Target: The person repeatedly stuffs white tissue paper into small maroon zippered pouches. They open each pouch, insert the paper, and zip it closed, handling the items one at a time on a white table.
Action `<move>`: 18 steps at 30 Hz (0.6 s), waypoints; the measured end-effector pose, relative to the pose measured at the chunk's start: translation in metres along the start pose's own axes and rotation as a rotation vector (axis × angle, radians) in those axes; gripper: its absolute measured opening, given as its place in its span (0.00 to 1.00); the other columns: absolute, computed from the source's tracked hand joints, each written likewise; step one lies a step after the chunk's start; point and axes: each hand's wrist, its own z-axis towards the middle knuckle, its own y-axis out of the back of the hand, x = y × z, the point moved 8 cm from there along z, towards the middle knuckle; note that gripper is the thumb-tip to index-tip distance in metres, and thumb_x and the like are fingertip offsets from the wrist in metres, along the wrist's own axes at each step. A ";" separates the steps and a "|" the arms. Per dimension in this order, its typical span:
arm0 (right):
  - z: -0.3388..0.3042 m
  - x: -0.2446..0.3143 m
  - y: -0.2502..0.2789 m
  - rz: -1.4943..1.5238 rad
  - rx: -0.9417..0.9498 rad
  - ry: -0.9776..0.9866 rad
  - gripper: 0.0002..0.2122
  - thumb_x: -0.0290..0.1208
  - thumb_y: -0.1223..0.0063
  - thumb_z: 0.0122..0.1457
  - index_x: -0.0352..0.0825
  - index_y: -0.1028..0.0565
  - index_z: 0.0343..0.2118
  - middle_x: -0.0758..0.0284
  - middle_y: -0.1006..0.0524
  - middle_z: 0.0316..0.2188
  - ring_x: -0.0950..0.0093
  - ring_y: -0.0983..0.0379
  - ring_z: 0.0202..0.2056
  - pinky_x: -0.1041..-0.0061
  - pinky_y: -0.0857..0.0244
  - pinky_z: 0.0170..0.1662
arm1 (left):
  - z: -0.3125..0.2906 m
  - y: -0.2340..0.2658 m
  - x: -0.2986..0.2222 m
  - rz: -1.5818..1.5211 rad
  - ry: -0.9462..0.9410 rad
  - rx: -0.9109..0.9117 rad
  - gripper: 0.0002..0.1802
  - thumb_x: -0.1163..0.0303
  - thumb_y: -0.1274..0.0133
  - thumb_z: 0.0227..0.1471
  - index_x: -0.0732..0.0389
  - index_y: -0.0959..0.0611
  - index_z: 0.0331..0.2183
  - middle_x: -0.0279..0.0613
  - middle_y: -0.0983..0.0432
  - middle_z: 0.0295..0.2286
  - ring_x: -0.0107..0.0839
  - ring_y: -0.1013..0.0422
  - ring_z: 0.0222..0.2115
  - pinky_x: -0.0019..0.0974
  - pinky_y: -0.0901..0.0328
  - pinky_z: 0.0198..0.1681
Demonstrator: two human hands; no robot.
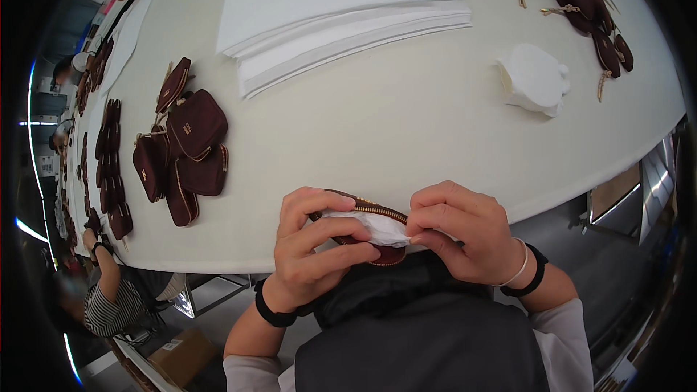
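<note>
A small dark burgundy zip pouch (387,255) is held at the table's near edge, its gold-toothed zip undone and its mouth spread. White crumpled paper (385,229) fills the opening. My left hand (312,236) grips the pouch from the left side, with fingers curled over its mouth and onto the paper. At the right end of the opening, my right hand (465,232) pinches the paper between thumb and fingers. The underside of the pouch is hidden by my hands.
Several burgundy pouches (196,125) lie piled at left, with more in rows (110,167) beyond. A stack of white sheets (348,29) sits at the far middle. A white wad (534,80) and more pouches (581,0) are at right. Another person's arm (109,268) reaches in at far left.
</note>
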 end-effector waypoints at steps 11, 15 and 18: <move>-0.004 -0.008 -0.002 0.173 0.037 -0.194 0.08 0.19 0.41 0.59 0.31 0.24 0.41 0.64 0.22 0.33 0.70 0.23 0.31 0.75 0.28 0.33 | -0.001 0.000 -0.003 -0.059 0.001 -0.087 0.12 0.74 0.35 0.34 0.47 0.12 0.27 0.30 0.20 0.37 0.39 0.27 0.44 0.44 0.34 0.45; 0.000 0.015 -0.001 -0.116 -0.016 0.055 0.12 0.18 0.39 0.56 0.31 0.24 0.42 0.63 0.22 0.34 0.70 0.23 0.31 0.74 0.28 0.32 | 0.002 -0.001 -0.004 -0.036 -0.041 -0.083 0.13 0.73 0.36 0.34 0.47 0.12 0.29 0.35 0.20 0.40 0.40 0.27 0.44 0.43 0.35 0.45; -0.002 0.015 -0.005 -0.183 -0.001 0.024 0.15 0.17 0.39 0.55 0.30 0.25 0.45 0.64 0.21 0.34 0.74 0.24 0.30 0.76 0.29 0.31 | 0.003 -0.002 -0.004 -0.027 -0.046 -0.077 0.13 0.73 0.36 0.35 0.47 0.12 0.29 0.34 0.20 0.40 0.40 0.27 0.43 0.43 0.35 0.46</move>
